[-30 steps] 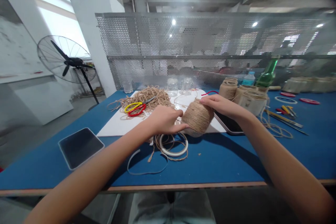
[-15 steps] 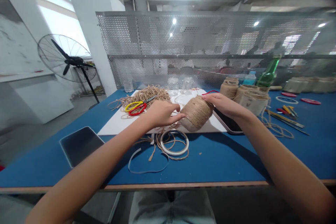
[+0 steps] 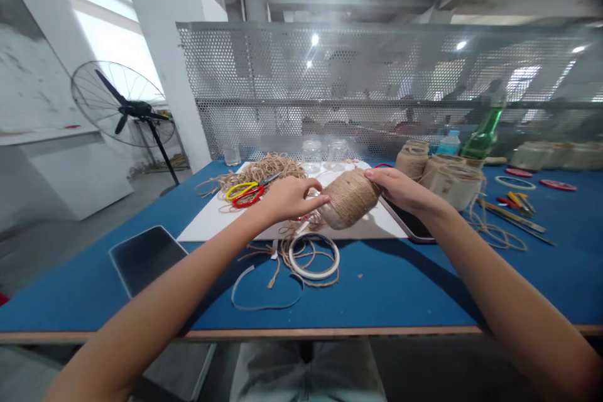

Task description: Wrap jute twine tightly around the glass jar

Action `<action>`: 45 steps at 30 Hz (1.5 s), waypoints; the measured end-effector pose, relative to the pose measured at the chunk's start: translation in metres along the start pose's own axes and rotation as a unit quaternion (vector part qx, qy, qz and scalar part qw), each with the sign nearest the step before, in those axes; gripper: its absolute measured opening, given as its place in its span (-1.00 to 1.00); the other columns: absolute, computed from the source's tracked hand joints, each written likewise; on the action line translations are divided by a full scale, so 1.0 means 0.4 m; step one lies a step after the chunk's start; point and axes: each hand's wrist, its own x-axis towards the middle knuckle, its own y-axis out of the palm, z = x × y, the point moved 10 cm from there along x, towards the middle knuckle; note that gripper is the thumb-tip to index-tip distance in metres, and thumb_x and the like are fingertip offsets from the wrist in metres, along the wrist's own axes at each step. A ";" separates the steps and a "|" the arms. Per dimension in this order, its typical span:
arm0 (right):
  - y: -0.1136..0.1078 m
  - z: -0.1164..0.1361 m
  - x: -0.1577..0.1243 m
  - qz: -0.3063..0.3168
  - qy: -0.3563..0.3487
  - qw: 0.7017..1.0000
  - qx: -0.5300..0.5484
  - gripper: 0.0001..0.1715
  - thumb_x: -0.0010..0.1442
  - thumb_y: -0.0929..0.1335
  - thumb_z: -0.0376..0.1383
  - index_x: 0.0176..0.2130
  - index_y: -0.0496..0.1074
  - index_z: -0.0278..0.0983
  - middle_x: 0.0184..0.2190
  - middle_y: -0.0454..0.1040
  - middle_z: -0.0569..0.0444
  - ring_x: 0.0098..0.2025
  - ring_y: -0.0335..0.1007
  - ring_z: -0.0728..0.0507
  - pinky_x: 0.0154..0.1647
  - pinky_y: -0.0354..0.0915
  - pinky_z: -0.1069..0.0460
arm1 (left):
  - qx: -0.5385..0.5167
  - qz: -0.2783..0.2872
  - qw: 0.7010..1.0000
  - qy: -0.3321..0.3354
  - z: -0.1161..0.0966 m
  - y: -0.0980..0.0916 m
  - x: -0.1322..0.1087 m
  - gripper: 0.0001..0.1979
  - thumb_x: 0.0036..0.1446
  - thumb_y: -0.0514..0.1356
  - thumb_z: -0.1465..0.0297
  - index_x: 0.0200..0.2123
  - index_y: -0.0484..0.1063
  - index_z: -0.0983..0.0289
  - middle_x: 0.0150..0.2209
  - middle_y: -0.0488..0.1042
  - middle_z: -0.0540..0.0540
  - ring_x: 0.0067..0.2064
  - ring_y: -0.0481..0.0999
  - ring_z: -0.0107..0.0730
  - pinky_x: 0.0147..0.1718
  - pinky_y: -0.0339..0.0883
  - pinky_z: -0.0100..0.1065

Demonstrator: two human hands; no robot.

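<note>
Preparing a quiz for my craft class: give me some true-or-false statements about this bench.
The right hand grips a twine-wrapped glass jar. True.
The scissors lie on the blue table. False: they lie on a white board.
A roll of white tape lies on the blue table. True.
The left hand holds the scissors. False: it is beside the jar.

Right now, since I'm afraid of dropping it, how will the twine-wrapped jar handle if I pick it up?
The twine-wrapped jar will probably grip well, as rough twine covers most of it. Its bare end looks like glass, so it is likely fragile and fairly heavy. Its round body would likely roll if laid on its side.
</note>
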 end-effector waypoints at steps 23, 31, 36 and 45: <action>0.030 0.043 -0.015 0.092 -0.027 0.978 -0.185 -0.48 0.09 0.19 0.05 -0.61 0.28 -0.29 -0.60 0.26 0.12 -0.46 0.14 -0.05 -0.36 0.10 0.02 | 0.054 0.080 0.995 0.020 -0.029 0.058 -0.011 -0.34 -0.05 -0.03 -0.16 -0.19 0.40 0.28 -0.43 0.48 0.14 -0.37 0.46 -0.22 -0.49 0.16 -0.38; 0.016 0.020 -0.010 0.024 0.016 0.990 -0.139 -0.48 0.11 0.17 0.07 -0.38 0.41 -0.28 -0.38 0.41 0.04 -0.27 0.24 -0.14 -0.18 0.15 -0.03 | 0.091 0.066 0.993 0.032 -0.047 0.057 -0.017 -0.29 -0.03 -0.09 -0.18 -0.13 0.37 0.28 -0.43 0.48 0.16 -0.35 0.46 -0.20 -0.45 0.19 -0.37; 0.031 0.028 -0.008 0.056 -0.004 0.991 -0.118 -0.59 0.09 0.22 -0.01 -0.41 0.41 -0.26 -0.43 0.41 0.11 -0.36 0.24 -0.08 -0.28 0.16 0.02 | 0.115 0.058 0.991 0.039 -0.055 0.056 -0.021 -0.25 -0.03 -0.14 -0.21 -0.14 0.36 0.30 -0.45 0.48 0.17 -0.38 0.47 -0.19 -0.50 0.17 -0.38; 0.035 0.042 -0.014 0.065 -0.017 0.992 -0.108 -0.63 0.07 0.24 -0.04 -0.49 0.39 -0.25 -0.57 0.31 0.15 -0.46 0.17 -0.05 -0.30 0.17 -0.03 | 0.113 0.045 0.990 0.076 -0.051 0.054 -0.015 -0.31 -0.01 -0.14 -0.19 -0.13 0.34 0.23 -0.43 0.50 0.12 -0.38 0.47 -0.25 -0.49 0.16 -0.41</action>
